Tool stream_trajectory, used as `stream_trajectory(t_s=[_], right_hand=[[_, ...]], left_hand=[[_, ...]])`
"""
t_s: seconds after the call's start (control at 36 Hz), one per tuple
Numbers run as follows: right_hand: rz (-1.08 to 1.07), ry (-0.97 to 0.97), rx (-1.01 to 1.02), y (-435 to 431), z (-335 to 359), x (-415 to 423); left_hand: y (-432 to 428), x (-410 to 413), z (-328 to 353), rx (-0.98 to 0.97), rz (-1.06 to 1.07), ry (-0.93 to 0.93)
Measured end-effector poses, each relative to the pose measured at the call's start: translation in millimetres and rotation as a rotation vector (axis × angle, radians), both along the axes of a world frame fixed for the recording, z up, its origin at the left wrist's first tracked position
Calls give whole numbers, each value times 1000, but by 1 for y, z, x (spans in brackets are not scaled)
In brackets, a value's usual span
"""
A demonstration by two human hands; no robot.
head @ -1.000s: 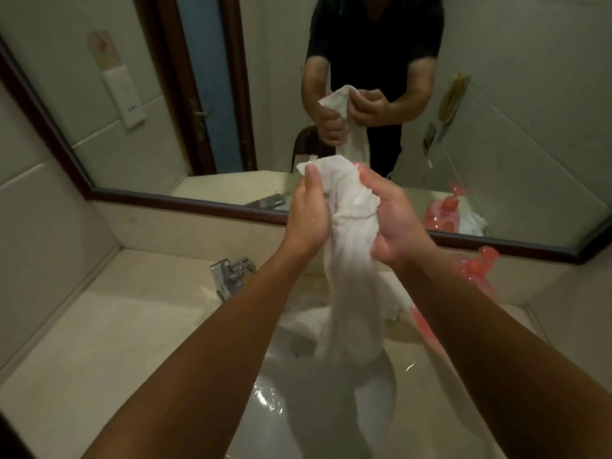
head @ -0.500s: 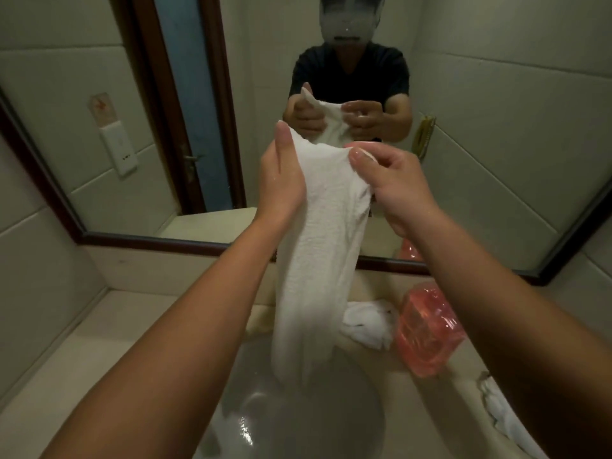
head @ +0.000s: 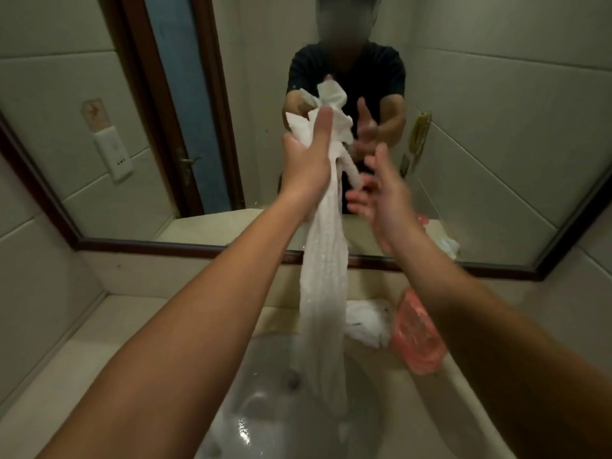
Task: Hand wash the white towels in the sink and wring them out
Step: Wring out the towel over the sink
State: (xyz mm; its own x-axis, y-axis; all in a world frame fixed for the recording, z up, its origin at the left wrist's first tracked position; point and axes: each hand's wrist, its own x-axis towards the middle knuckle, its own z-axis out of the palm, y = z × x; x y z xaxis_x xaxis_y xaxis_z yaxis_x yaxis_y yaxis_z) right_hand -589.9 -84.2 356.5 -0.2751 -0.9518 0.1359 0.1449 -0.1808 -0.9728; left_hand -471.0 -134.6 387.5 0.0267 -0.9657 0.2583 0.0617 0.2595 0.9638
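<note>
Over the sink (head: pixel 261 405), left hand (head: pixel 306 162) grips a towel (head: pixel 326 286) dangling into it; right hand (head: pixel 385 197) splayed, empty.

Wet ribbed cloth towel (head: pixel 323 286), glossy sink (head: pixel 275 402)

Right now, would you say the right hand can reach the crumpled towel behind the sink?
Probably yes: the right hand is open and empty, and the crumpled towel lies uncovered below it, beside the pink bag.

We count 2 hands, left hand (head: pixel 306 167) and right hand (head: pixel 385 197); 2 towels, hanging towel (head: pixel 324 286) and heaped towel (head: pixel 367 321); 1 sink (head: pixel 265 392); 1 pink bag (head: pixel 417 342).
</note>
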Motion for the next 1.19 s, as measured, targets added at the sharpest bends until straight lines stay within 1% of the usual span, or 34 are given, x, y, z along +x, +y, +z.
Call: stream_trajectory(t_s=[0.03, 0.08, 0.14, 0.25, 0.33, 0.42, 0.44, 0.5, 0.56, 0.61, 0.67, 0.75, 0.83, 0.92, 0.97, 1.03, 1.06, 1.14, 1.19], right_hand=[[51, 14, 63, 6, -22, 1], [230, 76, 160, 21, -68, 7], [362, 124, 233, 30, -99, 13], [375, 241, 242, 21, -112, 18], [360, 137, 248, 13, -112, 24], [383, -26, 217, 8, -110, 31], [399, -74, 194, 6, -109, 32], [427, -111, 163, 2, -107, 30], [456, -118, 191, -1, -106, 27], [460, -122, 246, -4, -106, 27], [434, -128, 279, -8, -107, 31], [386, -154, 298, -10, -108, 39], [396, -182, 319, -13, -107, 42], [477, -157, 385, -14, -103, 39], [541, -222, 431, -12, -103, 35], [562, -274, 466, -7, -104, 30], [565, -227, 469, -5, -105, 28], [537, 95, 447, 4, -108, 24], [582, 105, 473, 8, -109, 23]], left_hand=[[-3, -2, 6, 39, -20, 26], [-11, -6, 18, 125, -57, 58], [-19, -8, 28, 225, -110, 91], [-37, -3, 17, 303, -236, 152], [-42, 10, -16, 299, -265, 138], [-27, 33, -61, 331, -321, 37], [-20, 41, -78, 389, -337, 24], [-7, 54, -115, 529, -358, -24], [8, 60, -142, 627, -359, -115], [21, 62, -162, 674, -362, -158], [34, 62, -172, 657, -374, -167], [47, 61, -171, 492, -358, -182], [53, 65, -169, 364, -349, -129], [55, 69, -163, 363, -340, -78], [57, 71, -158, 388, -353, -54], [55, 70, -157, 459, -361, -48], [54, 69, -158, 484, -359, -74], [56, 63, -158, 448, -373, -228], [59, 60, -158, 474, -362, -235]])
